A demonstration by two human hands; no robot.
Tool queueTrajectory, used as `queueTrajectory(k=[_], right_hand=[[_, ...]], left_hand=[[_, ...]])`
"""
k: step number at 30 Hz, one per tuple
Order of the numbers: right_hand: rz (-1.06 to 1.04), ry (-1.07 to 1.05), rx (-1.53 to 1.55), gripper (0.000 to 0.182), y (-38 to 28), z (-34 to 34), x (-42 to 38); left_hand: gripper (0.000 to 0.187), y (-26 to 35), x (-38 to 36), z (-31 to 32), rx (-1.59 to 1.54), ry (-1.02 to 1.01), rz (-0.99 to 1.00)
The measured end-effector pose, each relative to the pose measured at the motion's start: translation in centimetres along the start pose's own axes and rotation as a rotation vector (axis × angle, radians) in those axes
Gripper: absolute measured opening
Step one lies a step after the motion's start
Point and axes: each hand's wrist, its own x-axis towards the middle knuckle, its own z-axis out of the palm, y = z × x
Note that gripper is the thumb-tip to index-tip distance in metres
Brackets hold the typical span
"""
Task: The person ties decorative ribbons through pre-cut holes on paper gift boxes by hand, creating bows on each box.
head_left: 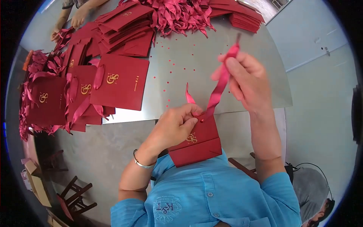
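My left hand (176, 125) grips the top edge of a dark red paper bag (206, 142) with gold lettering, held against my blue shirt at the table's near edge. A pinkish-red ribbon (218, 92) runs up from a hole in the bag. Its upper part is pinched in my right hand (247, 77), raised above the table to the right, and the tip sticks up past the fingers. Another ribbon end (189, 94) rises behind my left fingers. How far the ribbon passes through the bag is hidden by my left hand.
Finished-looking red bags with ribbon handles (117, 81) pile up at the left. Stacked flat bags (124, 26) and a heap of ribbons (181, 17) lie at the back of the metal table (227, 102), with small red dots scattered about. Another person's hands (77, 19) handle ribbon at far left.
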Motion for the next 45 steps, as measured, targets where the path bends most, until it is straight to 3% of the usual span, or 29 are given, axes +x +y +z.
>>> queueTrajectory(k=[2, 4, 8, 11, 13, 20, 26, 32, 34, 35, 37, 41, 43, 44, 45], right_hand=[[0.064, -0.268, 0.089, 0.020, -0.3, 0.1, 1.2], [0.055, -0.344, 0.142, 0.020, -0.5, 1.3, 2.0], [0.053, -0.562, 0.135, 0.021, -0.6, 4.5, 2.9], [0.126, -0.643, 0.147, 0.023, -0.6, 5.8, 3.0], [0.111, -0.713, 0.221, 0.026, 0.4, 6.5, 3.3], [0.138, -0.738, 0.226, 0.024, 0.5, 6.4, 2.7], [0.070, -0.672, 0.191, 0.023, 0.4, 4.9, 1.5], [-0.205, -0.501, 0.178, 0.020, 1.0, 3.6, 0.8], [-0.432, -0.437, 0.257, 0.021, 1.1, 3.9, 0.7], [-0.432, -0.446, 0.259, 0.021, 1.1, 4.0, 0.4], [-0.241, -0.400, 0.437, 0.024, 0.9, 4.0, -0.5], [-0.093, -0.495, 0.393, 0.026, -0.2, 2.4, -1.6], [0.056, -0.404, 0.087, 0.019, -1.2, 2.4, -2.9], [0.057, -0.412, 0.086, 0.019, -0.7, 2.2, -2.9], [-0.070, -0.426, -0.052, 0.013, 0.3, 1.9, -3.0]], left_hand=[[0.014, 0.0, 0.2, 0.0, -0.020, -0.020, -0.022], [0.012, -0.7, 0.5, 0.7, -0.137, 0.051, 0.103], [0.017, -0.3, 0.3, -0.1, -0.131, -0.023, 0.109], [0.025, 0.0, 0.3, -0.5, -0.312, -0.063, 0.002], [0.026, 0.2, 0.2, -0.7, -0.297, -0.060, 0.065], [0.025, -0.1, 0.6, -1.7, -0.076, -0.099, 0.233], [0.020, 0.2, 0.2, -1.1, -0.085, -0.034, 0.235], [0.008, -1.1, 0.5, 0.1, -0.263, -0.002, 0.117], [0.006, -1.0, 0.5, 0.2, -0.190, 0.016, 0.140], [0.005, -0.9, 0.4, 0.1, -0.116, 0.026, 0.161], [0.005, -1.3, 0.5, 0.2, -0.075, 0.033, 0.146], [0.005, 0.1, 0.0, -0.1, 0.004, 0.062, 0.155], [0.010, -0.5, 0.1, 0.0, -0.024, 0.098, 0.175], [0.015, -0.8, 0.0, 0.1, -0.053, 0.123, 0.196], [0.015, -0.4, -0.2, -0.1, -0.057, 0.129, 0.194]])
